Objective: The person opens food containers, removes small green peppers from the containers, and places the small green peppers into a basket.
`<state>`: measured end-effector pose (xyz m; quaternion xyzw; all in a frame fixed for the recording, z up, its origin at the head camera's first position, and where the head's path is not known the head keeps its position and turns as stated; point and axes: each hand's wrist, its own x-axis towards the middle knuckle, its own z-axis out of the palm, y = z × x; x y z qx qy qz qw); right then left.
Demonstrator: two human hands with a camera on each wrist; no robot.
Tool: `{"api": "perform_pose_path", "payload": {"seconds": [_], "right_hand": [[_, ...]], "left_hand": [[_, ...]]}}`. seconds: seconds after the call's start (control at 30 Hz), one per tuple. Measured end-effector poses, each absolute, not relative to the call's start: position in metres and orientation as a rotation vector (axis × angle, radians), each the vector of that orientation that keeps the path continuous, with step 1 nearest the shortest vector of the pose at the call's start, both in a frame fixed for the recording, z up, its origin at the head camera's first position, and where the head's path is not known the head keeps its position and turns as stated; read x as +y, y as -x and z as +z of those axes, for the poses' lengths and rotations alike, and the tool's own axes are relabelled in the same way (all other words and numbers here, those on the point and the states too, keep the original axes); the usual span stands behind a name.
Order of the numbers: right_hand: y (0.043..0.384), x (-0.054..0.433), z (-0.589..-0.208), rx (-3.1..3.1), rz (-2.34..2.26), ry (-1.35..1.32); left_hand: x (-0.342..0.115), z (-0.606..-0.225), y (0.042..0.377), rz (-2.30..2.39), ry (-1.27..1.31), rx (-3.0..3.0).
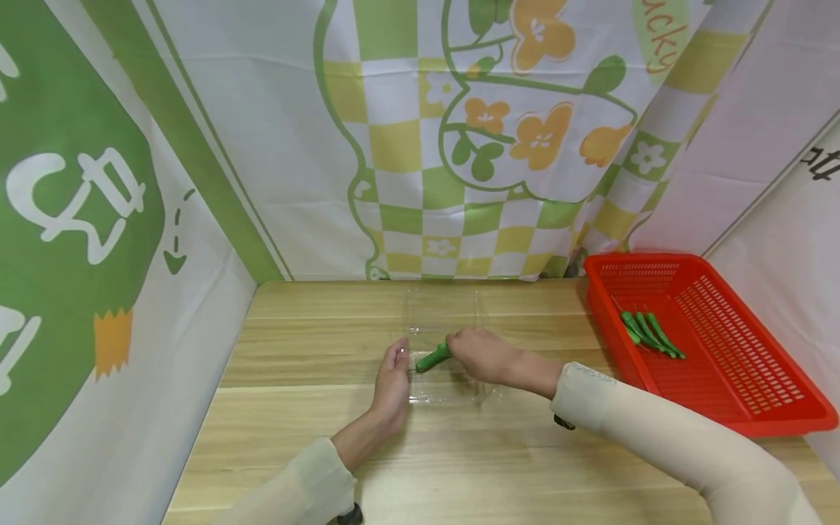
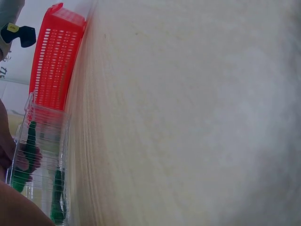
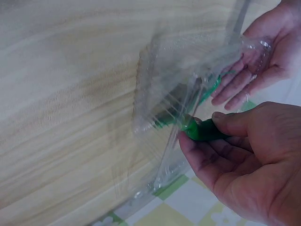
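A clear plastic box (image 1: 453, 397) stands mid-table, its clear lid (image 1: 442, 310) folded back towards the far side. My right hand (image 1: 485, 355) pinches a green chili pepper (image 1: 432, 359) between thumb and fingers, low over the box. In the right wrist view, the thumb presses on the held pepper (image 3: 207, 131) from above. Another green pepper (image 2: 58, 195) lies at the bottom of the box in the left wrist view. Against the box's left wall rests my left hand (image 1: 391, 390); its fingers (image 3: 235, 89) look straight in the right wrist view, partly behind the clear plastic.
At the right of the wooden table (image 1: 295, 423) is a red plastic basket (image 1: 715, 394) with several green chili peppers (image 1: 646, 332) at its left side. A printed cloth (image 1: 394, 153) hangs along the back edge. White-and-green panels (image 1: 210, 313) close off the left side.
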<state>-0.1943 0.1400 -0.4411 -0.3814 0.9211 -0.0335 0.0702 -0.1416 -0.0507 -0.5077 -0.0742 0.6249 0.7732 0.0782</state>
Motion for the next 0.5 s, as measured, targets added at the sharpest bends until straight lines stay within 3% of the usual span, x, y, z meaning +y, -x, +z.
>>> {"api": "perform_pose_path", "payload": {"seconds": [0.5], "right_hand": [[0.200, 0.156, -0.407, 2.823, -0.171, 1.117]], "left_hand": [[-0.051, -0.509, 0.142, 2.316, 0.218, 1.904]]}}
